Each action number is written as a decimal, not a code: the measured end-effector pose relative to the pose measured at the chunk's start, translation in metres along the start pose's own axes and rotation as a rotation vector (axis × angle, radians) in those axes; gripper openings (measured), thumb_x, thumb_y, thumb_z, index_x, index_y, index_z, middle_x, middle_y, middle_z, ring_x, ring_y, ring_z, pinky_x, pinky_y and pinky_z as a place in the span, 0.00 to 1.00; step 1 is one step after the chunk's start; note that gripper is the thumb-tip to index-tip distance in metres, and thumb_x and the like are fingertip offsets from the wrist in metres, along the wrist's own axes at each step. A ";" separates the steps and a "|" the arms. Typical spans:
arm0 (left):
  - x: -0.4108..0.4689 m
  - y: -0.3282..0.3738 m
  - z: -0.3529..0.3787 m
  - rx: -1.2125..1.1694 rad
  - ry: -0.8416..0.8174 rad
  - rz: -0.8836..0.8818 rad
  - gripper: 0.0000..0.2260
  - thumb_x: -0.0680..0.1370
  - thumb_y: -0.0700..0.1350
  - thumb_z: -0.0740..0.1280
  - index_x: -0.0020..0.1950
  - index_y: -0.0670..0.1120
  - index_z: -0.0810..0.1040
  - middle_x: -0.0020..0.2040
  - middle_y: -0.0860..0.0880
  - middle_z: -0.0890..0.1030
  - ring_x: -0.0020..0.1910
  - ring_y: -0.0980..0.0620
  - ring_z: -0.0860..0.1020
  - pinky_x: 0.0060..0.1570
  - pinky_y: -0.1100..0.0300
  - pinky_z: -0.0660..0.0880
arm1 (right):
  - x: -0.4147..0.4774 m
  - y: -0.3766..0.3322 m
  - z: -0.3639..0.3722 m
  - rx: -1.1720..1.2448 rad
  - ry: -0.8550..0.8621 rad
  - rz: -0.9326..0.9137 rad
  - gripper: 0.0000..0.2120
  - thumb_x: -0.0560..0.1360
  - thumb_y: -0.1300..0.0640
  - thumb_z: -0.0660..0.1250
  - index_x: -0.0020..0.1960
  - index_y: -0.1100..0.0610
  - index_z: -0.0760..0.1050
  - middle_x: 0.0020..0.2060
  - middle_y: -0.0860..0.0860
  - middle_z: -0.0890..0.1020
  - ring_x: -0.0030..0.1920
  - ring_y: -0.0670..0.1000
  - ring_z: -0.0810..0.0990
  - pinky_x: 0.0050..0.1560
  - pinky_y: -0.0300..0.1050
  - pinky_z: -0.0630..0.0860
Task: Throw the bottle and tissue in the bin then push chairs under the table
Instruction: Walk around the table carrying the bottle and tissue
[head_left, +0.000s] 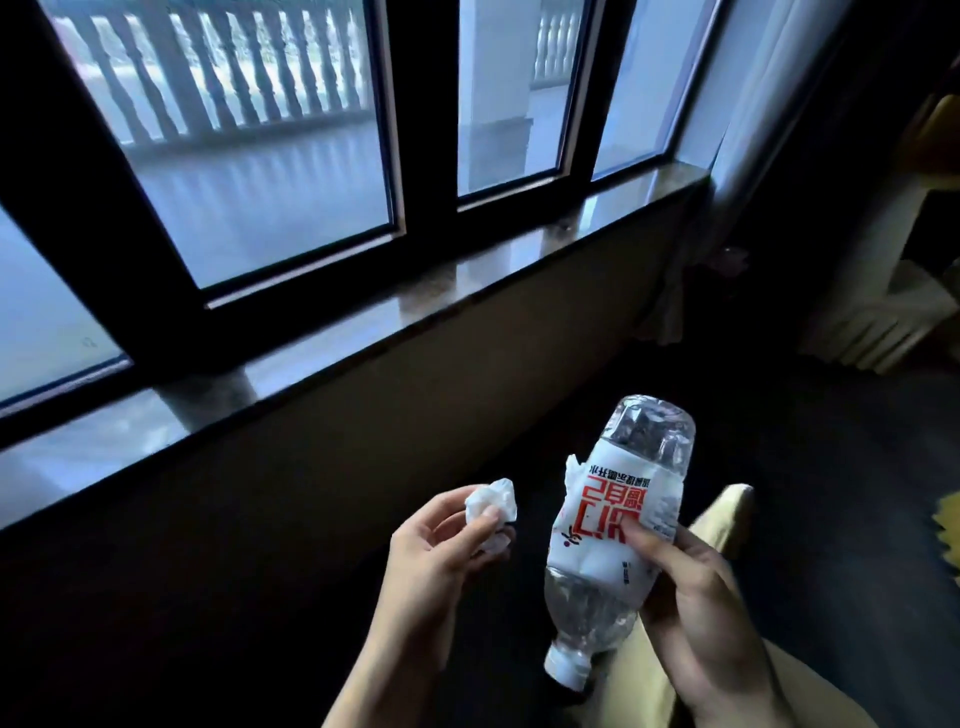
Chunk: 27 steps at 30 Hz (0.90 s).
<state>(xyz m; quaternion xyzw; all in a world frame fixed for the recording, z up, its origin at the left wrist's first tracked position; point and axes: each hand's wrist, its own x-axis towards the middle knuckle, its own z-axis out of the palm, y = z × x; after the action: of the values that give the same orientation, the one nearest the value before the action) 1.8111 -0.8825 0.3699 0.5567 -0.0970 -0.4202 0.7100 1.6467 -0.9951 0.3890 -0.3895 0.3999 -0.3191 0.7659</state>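
1. My left hand (436, 551), at lower centre of the frame, pinches the crumpled tissue (491, 512) between thumb and fingertips, with the wad sticking out above them.
2. My right hand (696, 597), at lower right, has its fingers curled round the middle of the plastic bottle (618, 530) and the thumb pressed on its white label. The bottle is upside down, its white cap (563, 670) pointing to the bottom edge and its clear base tilted up.
3. Both things are in the air, well apart from the window sill (363, 332) that runs across the middle of the frame.
4. No bin shows anywhere here, nor any chair or table, so I judge that nothing has been thrown away yet and I first have to find the bin.
5. The tissue hold is light. If I swing my arm or loosen the pinch while walking, the wad could drop onto the dark floor at lower left, where it would be easy to lose.
6. The bottle looks dented and its label is torn at the upper left edge. The wrap could slide under my thumb and let the bottle slip.
7. A throw from far off could miss, since both things are light. I would rather drop them in from close by.
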 end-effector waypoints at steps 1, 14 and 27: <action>0.007 0.008 -0.009 -0.002 0.001 -0.004 0.14 0.70 0.43 0.76 0.54 0.42 0.85 0.50 0.39 0.87 0.48 0.44 0.84 0.48 0.56 0.81 | 0.002 0.001 0.014 0.001 0.002 0.001 0.14 0.71 0.59 0.69 0.54 0.62 0.86 0.55 0.63 0.86 0.56 0.62 0.86 0.62 0.60 0.77; 0.154 0.062 -0.013 0.041 -0.078 -0.068 0.09 0.73 0.40 0.74 0.53 0.43 0.86 0.51 0.40 0.87 0.49 0.44 0.85 0.51 0.54 0.81 | 0.126 -0.011 0.081 -0.013 0.098 -0.016 0.11 0.73 0.61 0.68 0.51 0.58 0.87 0.53 0.60 0.87 0.52 0.58 0.88 0.52 0.56 0.78; 0.353 0.100 0.155 0.216 -0.306 -0.092 0.08 0.73 0.41 0.74 0.52 0.47 0.87 0.50 0.40 0.87 0.48 0.45 0.85 0.49 0.55 0.79 | 0.312 -0.127 0.037 0.145 0.297 -0.154 0.11 0.72 0.62 0.70 0.53 0.60 0.86 0.52 0.60 0.88 0.53 0.60 0.87 0.58 0.59 0.78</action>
<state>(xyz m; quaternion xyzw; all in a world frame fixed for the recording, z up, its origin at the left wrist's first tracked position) 1.9885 -1.2386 0.3967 0.5631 -0.2228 -0.5191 0.6032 1.8045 -1.2946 0.3974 -0.3113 0.4533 -0.4589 0.6979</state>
